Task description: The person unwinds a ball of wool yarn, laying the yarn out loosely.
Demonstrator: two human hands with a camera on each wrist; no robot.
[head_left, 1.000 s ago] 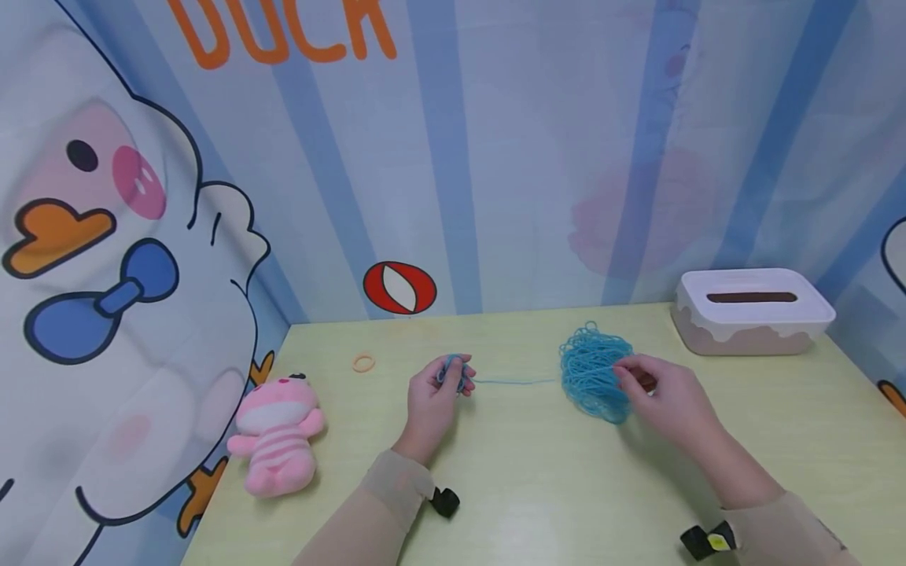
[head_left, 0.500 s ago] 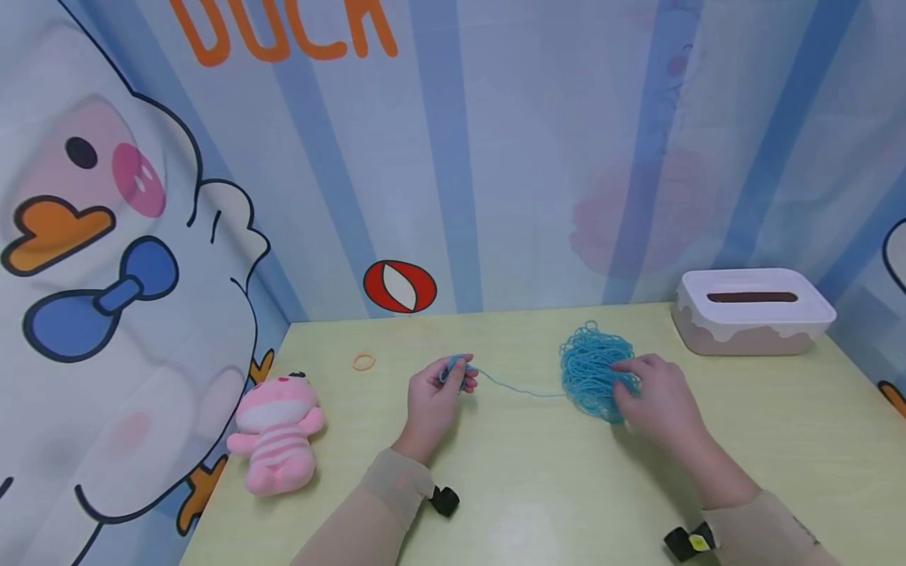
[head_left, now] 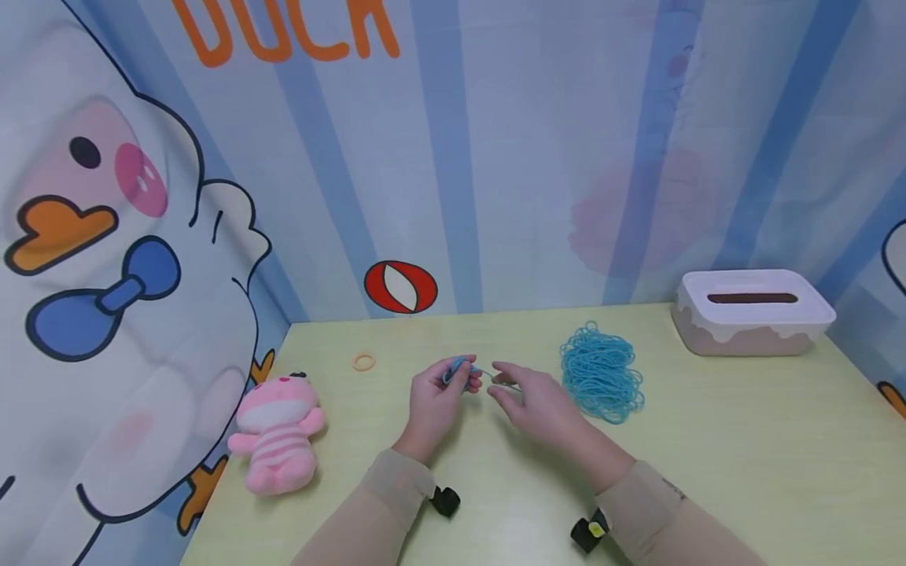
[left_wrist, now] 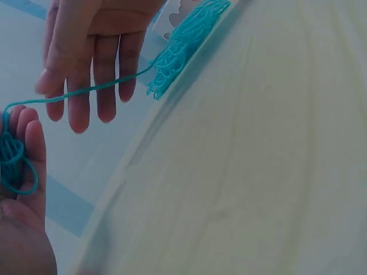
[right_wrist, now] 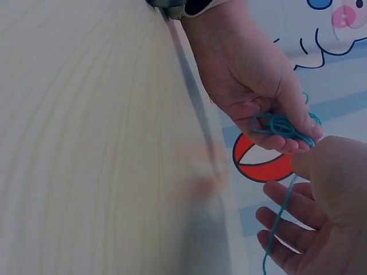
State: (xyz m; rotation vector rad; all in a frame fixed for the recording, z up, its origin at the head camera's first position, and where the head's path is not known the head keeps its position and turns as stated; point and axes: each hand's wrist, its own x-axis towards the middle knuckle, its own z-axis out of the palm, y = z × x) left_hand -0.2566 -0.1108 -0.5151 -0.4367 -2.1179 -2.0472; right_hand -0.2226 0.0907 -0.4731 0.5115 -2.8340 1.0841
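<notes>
My left hand [head_left: 433,401] holds a small bundle of blue yarn [right_wrist: 281,125], its thumb pressed over the loops against the curled fingers. From that bundle a single strand [left_wrist: 92,89] runs across to the right hand. Just to the right of the bundle, my right hand [head_left: 545,405] has its fingers extended, thumb and forefinger apart in the head view. The strand lies across the inner side of those fingers in both wrist views. A loose pile of the same yarn [head_left: 602,373] rests on the table beyond the right hand, joined to the strand.
On the left of the table [head_left: 743,440] lies a pink striped plush toy [head_left: 279,440]. An orange ring [head_left: 364,362] is near the back edge. A tissue box [head_left: 753,314] stands at the back right, before a printed cloth backdrop [head_left: 524,157].
My right hand has left the yarn pile and moved left, up to the left hand. The left hand stays in place with its bundle. The strand went slack, then rose with the right hand.
</notes>
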